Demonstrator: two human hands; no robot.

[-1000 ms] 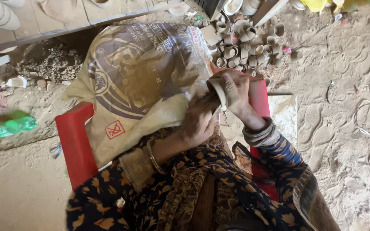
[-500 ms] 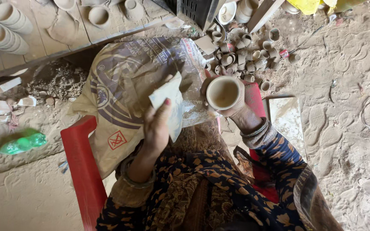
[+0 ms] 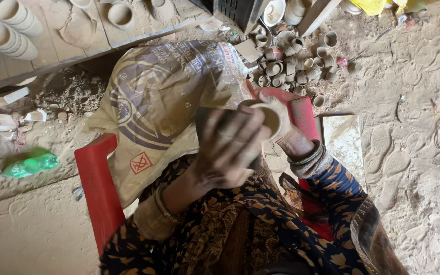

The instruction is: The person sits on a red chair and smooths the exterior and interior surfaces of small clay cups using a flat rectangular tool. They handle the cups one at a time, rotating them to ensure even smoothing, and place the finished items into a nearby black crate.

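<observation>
Right hand [image 3: 286,133] grips small clay cup [image 3: 267,118] at centre frame, over the lap; fingers [image 3: 270,98] curled round its far rim and wall, mouth tilted toward the camera. Left hand [image 3: 230,147] motion-blurred, fingers spread flat, pressing a dark pad [image 3: 211,118] against the cup's left side. Printed sack [image 3: 164,102] draped under both hands across red chair [image 3: 98,188]. Pile of small clay cups [image 3: 294,63] far right on the sandy floor [image 3: 413,153].
</observation>
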